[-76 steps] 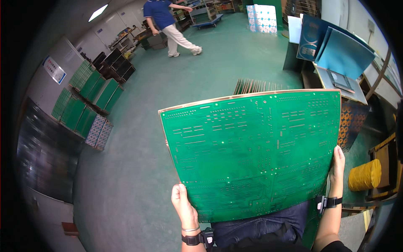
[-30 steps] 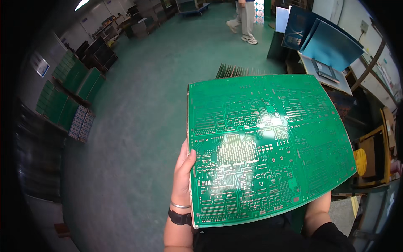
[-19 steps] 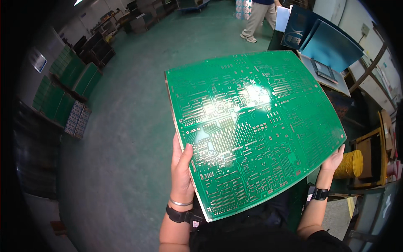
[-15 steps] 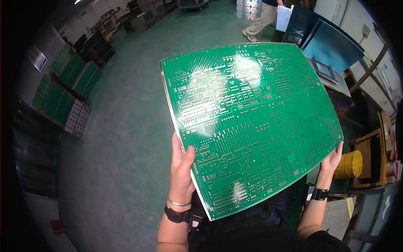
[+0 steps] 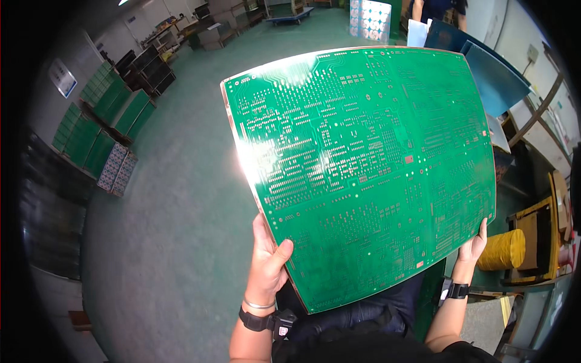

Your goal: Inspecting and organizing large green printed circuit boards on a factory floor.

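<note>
A large green printed circuit board panel (image 5: 363,175) with copper-coloured edges and dense rows of pads is held up, tilted, in front of me. My left hand (image 5: 269,263) grips its left edge near the lower corner, thumb on the front face and the other fingers partly behind. At the lower right corner, my right hand (image 5: 474,244) holds the edge, its fingers partly hidden behind the board. Bright glare washes out the board's upper left part.
Stacks of green panels (image 5: 91,136) lean by the left wall. At right are dark blue sheets (image 5: 493,75), a yellow roll (image 5: 502,250) and a yellow-framed rack (image 5: 532,236). Another person (image 5: 442,12) stands at the far right, beyond the board. Green floor (image 5: 175,242) spreads out on the left.
The board has tilted, its top edge now higher in view, and the glare has shifted to its upper left. My left hand sits slightly lower. The other person has moved right.
</note>
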### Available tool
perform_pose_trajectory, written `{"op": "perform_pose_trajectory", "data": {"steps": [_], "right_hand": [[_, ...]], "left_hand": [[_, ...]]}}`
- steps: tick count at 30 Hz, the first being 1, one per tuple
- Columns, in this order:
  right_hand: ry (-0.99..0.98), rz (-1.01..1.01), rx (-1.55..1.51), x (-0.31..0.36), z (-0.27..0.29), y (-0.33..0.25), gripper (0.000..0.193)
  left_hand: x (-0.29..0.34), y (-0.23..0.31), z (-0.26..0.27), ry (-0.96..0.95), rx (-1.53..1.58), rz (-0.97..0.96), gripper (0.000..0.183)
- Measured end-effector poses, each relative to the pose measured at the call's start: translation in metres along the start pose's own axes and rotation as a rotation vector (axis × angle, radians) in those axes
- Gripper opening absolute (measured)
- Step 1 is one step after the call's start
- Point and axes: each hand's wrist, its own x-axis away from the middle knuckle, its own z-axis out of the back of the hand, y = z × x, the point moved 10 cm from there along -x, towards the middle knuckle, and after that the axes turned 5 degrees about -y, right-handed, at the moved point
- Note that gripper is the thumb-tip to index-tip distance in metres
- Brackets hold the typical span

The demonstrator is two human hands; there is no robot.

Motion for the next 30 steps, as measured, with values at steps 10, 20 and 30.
{"op": "perform_pose_trajectory", "data": {"steps": [10, 20, 30], "right_hand": [[0.027, 0.004, -0.021, 0.001, 0.016, 0.005, 0.037], [0.007, 0.007, -0.018, 0.004, 0.013, 0.009, 0.039], [0.035, 0.014, 0.041, 0.002, 0.015, 0.015, 0.038]], "left_hand": [[0.011, -0.015, 0.018, 0.030, 0.120, -0.005, 0.058], [0.015, -0.016, 0.017, 0.013, 0.165, 0.011, 0.054], [0.021, -0.015, 0.026, 0.033, 0.158, 0.003, 0.054]]}}
